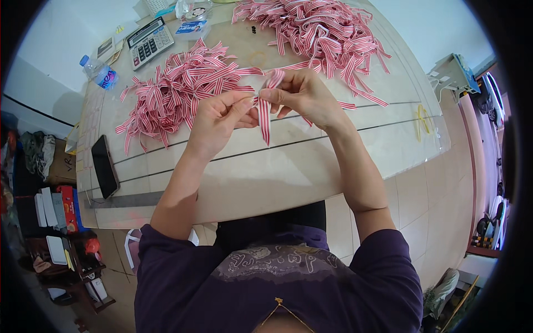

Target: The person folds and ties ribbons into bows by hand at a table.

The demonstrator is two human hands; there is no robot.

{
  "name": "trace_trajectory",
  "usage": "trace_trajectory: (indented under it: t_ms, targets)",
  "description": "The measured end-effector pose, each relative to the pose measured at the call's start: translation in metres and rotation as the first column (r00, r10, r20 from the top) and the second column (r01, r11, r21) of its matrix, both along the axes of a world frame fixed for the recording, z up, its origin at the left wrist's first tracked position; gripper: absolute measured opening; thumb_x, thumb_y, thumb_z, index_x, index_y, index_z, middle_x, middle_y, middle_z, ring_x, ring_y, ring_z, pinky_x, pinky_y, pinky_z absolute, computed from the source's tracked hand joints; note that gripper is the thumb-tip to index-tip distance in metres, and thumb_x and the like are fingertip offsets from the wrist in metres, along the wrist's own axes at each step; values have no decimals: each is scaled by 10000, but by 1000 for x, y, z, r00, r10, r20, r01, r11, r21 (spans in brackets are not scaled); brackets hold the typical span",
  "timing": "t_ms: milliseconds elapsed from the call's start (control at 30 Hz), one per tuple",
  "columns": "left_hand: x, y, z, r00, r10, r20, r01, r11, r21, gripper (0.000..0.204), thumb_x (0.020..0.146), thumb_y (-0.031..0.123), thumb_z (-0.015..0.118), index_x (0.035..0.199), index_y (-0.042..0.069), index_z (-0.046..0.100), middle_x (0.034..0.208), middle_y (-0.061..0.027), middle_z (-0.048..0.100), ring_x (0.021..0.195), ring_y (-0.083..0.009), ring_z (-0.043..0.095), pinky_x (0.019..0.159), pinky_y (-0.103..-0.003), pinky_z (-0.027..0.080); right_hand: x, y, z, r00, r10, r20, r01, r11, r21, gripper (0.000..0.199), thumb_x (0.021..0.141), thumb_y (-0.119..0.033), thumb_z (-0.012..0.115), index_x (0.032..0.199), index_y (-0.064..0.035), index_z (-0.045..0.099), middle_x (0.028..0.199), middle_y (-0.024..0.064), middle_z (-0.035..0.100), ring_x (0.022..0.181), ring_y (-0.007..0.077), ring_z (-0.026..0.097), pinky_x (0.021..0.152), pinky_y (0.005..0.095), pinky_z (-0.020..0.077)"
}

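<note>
pinched by the left hand (218,119) and right hand (308,99), a red-and-white striped ribbon (265,121) might slip loose if either grip slackens.

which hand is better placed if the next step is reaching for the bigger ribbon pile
Probably the right hand: it's nearer the bigger ribbon pile, while the left hand is beside the smaller pile. Both hands hold a striped ribbon, though.

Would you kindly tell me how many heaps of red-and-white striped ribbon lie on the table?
2: a left heap of red-and-white striped ribbon, near the grey rectangular calculator, and a far heap, beyond the bare right hand.
</note>
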State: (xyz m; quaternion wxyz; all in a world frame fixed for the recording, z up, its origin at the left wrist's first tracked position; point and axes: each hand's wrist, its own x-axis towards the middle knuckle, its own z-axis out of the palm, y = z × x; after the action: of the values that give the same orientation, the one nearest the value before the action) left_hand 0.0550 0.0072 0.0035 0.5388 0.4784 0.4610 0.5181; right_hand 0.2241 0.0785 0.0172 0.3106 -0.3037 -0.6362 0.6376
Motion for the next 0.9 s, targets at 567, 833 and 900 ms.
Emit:
trace_trajectory:
  t_ms: [567, 833, 900]
  targets:
    - [-2, -3, -6, 979, -101, 178, 104, 995, -8, 255, 859, 43, 489, 1082, -73, 528, 849, -141, 630, 694, -189, 636, 660, -250, 542, 14, 2, 23, 999, -30, 35, 34, 992, -119, 160, 805, -140, 635, 774, 16, 627, 594, 44, 572, 489, 86, 544, 432, 164, 446]
    - [5, -1, -3, 982, -13, 186, 18, 1000, -25, 255, 862, 46, 482, 1090, -57, 532, 867, -137, 637, 734, -223, 648, 657, -254, 534, 12, 10, 4, 996, -53, -76, 54, 998, 20, 159, 822, -160, 621, 802, -3, 631, 675, 36, 582, 559, 72, 522, 501, 178, 466]
    - [6, -1, -2, 985, 2, 173, 2, 1000, -26, 246, 864, 52, 484, 1078, -57, 539, 854, -133, 640, 725, -219, 648, 651, -249, 531, 12, 10, 4, 996, -55, -67, 56, 998, 23, 155, 820, -160, 624, 806, -5, 631, 685, 35, 582, 568, 70, 518, 510, 179, 468]
